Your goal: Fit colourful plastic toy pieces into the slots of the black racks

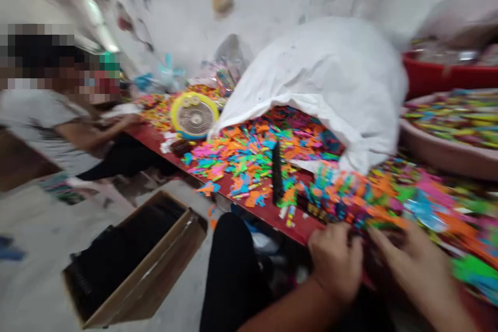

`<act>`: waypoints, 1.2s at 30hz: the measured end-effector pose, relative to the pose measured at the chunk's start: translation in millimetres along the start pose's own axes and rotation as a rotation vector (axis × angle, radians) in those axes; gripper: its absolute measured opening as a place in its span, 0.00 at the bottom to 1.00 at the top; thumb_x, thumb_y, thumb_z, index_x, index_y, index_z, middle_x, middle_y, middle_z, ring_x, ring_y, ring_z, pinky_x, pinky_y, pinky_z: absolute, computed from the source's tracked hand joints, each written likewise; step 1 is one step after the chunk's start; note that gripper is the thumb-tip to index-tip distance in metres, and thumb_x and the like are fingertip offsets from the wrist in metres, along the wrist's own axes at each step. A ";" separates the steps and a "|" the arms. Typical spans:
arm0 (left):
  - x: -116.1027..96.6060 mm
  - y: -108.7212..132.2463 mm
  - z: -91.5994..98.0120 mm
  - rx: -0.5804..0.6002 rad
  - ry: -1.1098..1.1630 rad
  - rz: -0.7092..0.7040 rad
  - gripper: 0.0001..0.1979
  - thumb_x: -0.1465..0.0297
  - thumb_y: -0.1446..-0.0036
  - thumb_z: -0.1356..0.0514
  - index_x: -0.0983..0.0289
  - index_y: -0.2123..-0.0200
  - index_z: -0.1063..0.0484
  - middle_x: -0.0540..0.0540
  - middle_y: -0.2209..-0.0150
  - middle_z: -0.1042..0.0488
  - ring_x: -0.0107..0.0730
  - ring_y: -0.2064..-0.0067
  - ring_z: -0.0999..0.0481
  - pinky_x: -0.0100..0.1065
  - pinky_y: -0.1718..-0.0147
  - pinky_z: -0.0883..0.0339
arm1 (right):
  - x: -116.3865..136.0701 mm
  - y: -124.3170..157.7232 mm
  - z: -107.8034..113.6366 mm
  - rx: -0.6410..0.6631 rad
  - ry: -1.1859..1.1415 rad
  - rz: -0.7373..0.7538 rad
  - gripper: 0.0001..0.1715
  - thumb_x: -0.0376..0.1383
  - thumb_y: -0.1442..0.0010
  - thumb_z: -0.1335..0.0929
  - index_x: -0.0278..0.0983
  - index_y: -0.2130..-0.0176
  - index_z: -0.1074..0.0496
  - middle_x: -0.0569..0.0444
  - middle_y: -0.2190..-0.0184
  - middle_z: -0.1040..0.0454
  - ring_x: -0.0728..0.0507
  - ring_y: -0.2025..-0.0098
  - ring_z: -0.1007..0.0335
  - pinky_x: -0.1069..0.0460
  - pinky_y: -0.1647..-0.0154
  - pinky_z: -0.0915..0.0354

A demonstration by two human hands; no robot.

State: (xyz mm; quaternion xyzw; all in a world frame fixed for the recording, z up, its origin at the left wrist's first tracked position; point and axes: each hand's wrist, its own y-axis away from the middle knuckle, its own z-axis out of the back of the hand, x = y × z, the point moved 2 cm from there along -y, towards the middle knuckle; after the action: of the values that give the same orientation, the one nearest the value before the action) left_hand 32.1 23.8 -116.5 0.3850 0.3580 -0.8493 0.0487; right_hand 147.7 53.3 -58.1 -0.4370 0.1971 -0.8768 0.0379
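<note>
My left hand (337, 262) rests at the near edge of the red table (268, 212), fingers curled inward against a heap of small colourful plastic pieces (350, 192). Just to its right, my right hand (418, 259) reaches into the same heap with its fingers bent. Motion blur hides what either hand holds. A black strip-like object (277, 171) lies among the pieces a little farther back.
A big white sack (330, 72) spills coloured pieces over the table. A yellow fan (194, 115) stands at the far end. Another person (58, 114) sits at the left. An open cardboard box (132, 259) lies on the floor. Round trays (447, 150) sit right.
</note>
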 end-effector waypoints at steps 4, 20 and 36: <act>-0.7 -7.4 7.2 -0.028 0.007 -0.049 0.11 0.69 0.46 0.34 0.61 0.59 0.26 0.49 0.70 0.21 0.33 0.70 0.22 0.35 0.68 0.33 | 1.8 -3.9 0.1 0.115 -0.136 -0.090 0.17 0.50 0.46 0.30 0.41 0.63 0.31 0.53 0.72 0.23 0.41 0.72 0.26 0.47 0.71 0.32; -6.1 -6.4 12.2 0.045 0.007 -0.134 0.07 0.68 0.39 0.39 0.61 0.58 0.25 0.49 0.70 0.20 0.30 0.71 0.23 0.32 0.67 0.35 | 17.6 -10.1 14.2 0.139 0.080 0.096 0.16 0.47 0.36 0.36 0.39 0.69 0.32 0.59 0.78 0.32 0.48 0.76 0.40 0.53 0.74 0.44; -8.8 -14.5 11.5 0.315 -0.109 -0.001 0.04 0.67 0.38 0.41 0.58 0.64 0.26 0.49 0.69 0.21 0.31 0.68 0.24 0.31 0.69 0.38 | 43.5 -13.6 17.4 0.173 0.414 0.197 0.17 0.40 0.37 0.39 0.40 0.76 0.42 0.59 0.81 0.40 0.47 0.77 0.45 0.51 0.73 0.52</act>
State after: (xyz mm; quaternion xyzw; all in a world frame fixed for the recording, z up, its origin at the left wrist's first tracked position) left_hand 26.0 25.4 -97.1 0.3408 0.2173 -0.9146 0.0067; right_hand 136.0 50.0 -10.9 -0.2219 0.1666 -0.9533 0.1190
